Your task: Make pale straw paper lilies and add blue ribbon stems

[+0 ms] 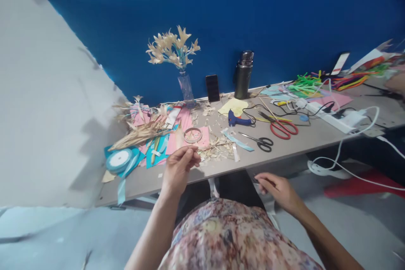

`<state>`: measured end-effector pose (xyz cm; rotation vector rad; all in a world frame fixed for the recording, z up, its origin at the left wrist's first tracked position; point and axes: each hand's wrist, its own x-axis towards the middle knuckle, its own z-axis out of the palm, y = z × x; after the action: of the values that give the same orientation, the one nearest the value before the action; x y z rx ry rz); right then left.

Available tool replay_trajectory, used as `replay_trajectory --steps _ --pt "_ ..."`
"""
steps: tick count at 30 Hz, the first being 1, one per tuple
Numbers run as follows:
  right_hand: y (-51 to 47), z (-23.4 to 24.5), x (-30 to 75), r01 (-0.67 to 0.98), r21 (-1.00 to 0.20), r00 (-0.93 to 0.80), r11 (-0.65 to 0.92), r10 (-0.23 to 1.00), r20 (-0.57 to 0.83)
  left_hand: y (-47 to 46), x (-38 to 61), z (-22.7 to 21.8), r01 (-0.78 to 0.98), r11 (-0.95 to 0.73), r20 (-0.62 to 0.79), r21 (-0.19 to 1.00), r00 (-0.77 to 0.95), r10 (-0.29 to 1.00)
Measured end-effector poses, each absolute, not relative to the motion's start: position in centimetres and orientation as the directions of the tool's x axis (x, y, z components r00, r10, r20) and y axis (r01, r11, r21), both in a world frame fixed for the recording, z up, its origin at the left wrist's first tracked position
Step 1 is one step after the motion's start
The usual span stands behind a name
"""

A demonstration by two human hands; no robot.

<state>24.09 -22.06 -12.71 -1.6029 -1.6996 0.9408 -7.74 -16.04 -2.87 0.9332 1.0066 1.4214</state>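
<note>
My left hand (180, 166) is held at the table's front edge, thumb and fingers pinched together. Whatever it grips, if anything, is too small to make out. Just beyond its fingers are dry plant scraps (218, 152), a pink sheet (202, 133) and a tape ring (193, 135). My right hand (278, 190) hangs in front of the table, above my lap, with fingers curled closed; their contents are hidden. Nearest to it on the table lie black-handled scissors (264, 144). Farther back are red-handled scissors (283, 129) and a blue glue gun (238, 119).
A clear vase (186, 88) of pale dried flowers (174, 46) stands by the blue wall, beside a phone (212, 88) and a thermos (243, 76). A ribbon spool (119, 160) lies left. On the right are green pipe cleaners (305, 84) and a power strip (337, 120) with trailing cables.
</note>
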Motion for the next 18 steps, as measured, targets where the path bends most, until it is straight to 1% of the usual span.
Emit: replay_trajectory --steps 2,5,6,8,10,11,13,15,18 --pt "-21.2 -9.9 20.2 0.392 -0.918 -0.160 0.062 0.987 -0.002 -16.0 -6.7 -3.1 -0.296 -0.011 0.000 0.955 -0.039 0.999" --pt "-19.4 -6.7 14.4 0.258 -0.944 -0.258 0.207 0.956 0.140 -15.8 -5.7 -2.9 -0.227 -0.055 0.049 0.972 -0.030 0.998" --pt "-18.7 -6.1 13.0 0.196 -0.956 -0.287 0.219 0.945 0.158 -15.7 -5.5 -2.7 -0.199 -0.074 0.069 0.977 -0.034 0.997" --pt "-17.2 -5.3 11.1 0.078 -0.981 -0.316 0.177 0.938 0.144 -15.4 -5.5 -2.2 -0.139 -0.102 0.098 0.985 -0.040 0.994" --pt "-15.6 -4.7 10.4 0.003 -0.990 -0.338 0.142 0.932 0.132 -14.7 -5.7 -1.5 -0.078 -0.127 0.124 0.989 -0.036 0.992" --pt "-14.8 -4.4 10.2 -0.009 -0.990 -0.348 0.138 0.928 0.133 -14.1 -5.8 -1.1 -0.058 -0.145 0.143 0.988 -0.035 0.989" --pt "-12.8 -3.6 10.3 0.020 -0.985 -0.362 0.172 0.919 0.153 -12.5 -5.9 -0.4 -0.039 -0.179 0.178 0.983 -0.022 0.984" --pt "-10.4 -2.7 10.3 0.094 -0.964 -0.367 0.249 0.909 0.199 -10.2 -5.8 0.3 -0.044 -0.190 0.189 0.981 -0.026 0.982" --pt "-5.7 -1.5 10.1 0.260 -0.888 -0.322 0.379 0.901 0.290 -6.5 -5.9 0.5 -0.030 -0.185 0.181 0.982 -0.108 0.978"
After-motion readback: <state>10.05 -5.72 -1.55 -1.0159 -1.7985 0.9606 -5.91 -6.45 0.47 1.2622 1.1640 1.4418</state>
